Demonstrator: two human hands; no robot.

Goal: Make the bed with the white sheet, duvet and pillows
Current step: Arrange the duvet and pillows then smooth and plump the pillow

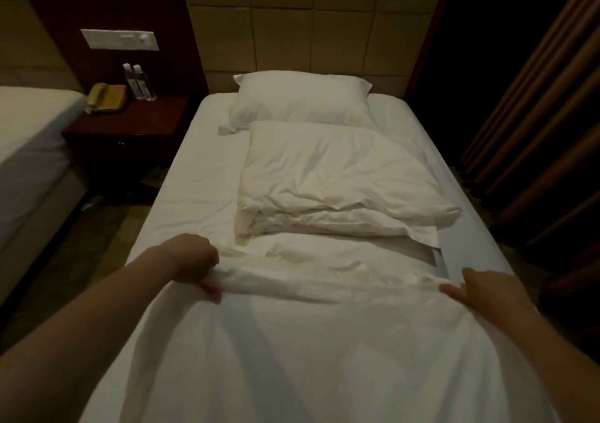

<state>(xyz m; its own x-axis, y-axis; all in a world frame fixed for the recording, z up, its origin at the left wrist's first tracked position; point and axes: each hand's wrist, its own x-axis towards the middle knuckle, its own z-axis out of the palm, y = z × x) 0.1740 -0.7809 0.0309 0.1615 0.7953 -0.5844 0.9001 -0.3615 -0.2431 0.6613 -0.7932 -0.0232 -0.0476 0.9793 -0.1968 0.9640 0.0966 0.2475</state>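
A single bed carries a fitted white sheet (194, 176). One white pillow (302, 101) lies at the head against the padded headboard. A folded white duvet (334, 176) rests in the middle of the bed. Its lower layer spreads toward me over the foot of the bed, with a bunched edge (324, 284) running across. My left hand (198, 260) is closed on the left end of that bunched edge. My right hand (480, 288) holds the right end, fingers pointing left along the cloth.
A dark wooden nightstand (130, 124) stands left of the bed with a telephone (105, 96) and two water bottles (139, 81). Another bed (29, 137) is at the far left. Brown curtains (545, 114) hang on the right. Patterned floor lies between the beds.
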